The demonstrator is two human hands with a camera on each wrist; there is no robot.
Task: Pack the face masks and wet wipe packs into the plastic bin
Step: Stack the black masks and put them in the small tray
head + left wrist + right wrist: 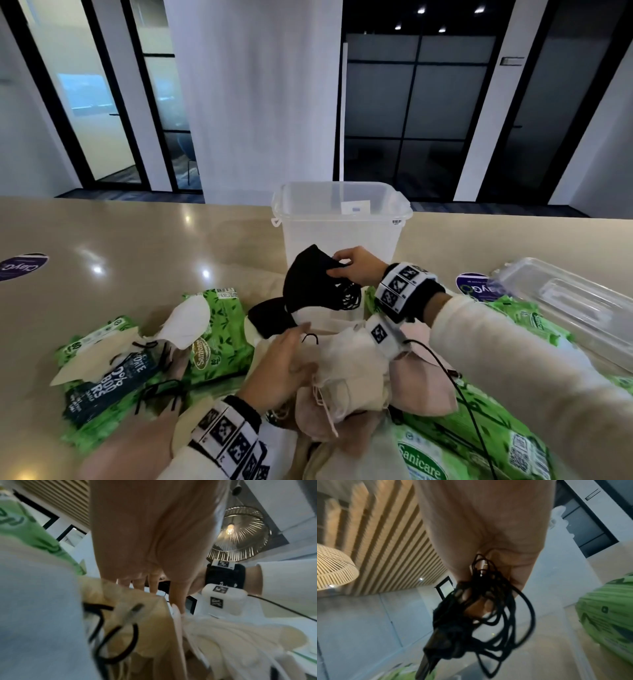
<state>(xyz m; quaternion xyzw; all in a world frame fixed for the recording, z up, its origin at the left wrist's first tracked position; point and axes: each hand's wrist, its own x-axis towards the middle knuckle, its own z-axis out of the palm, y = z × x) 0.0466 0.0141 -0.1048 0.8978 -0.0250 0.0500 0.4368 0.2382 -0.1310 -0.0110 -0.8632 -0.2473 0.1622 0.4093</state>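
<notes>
Table (102, 233) across mid frame: smooth, glossy beige top w/ bright lamp glints; plastic bin (342, 219) at centre is clear, slightly frosted plastic, and the lid (568, 305) at right edge is clear, shiny plastic too. Black masks (308, 281) just below centre look like matt, soft cloth w/ thin cord loops, while the cream and pink masks (346, 370) at lower centre are soft matt fabric, creased. Wipe packs (219, 329) at lower left & lower right are glossy green printed plastic film, crinkled; sleeves (513, 359) at right are matt pale cloth.
</notes>
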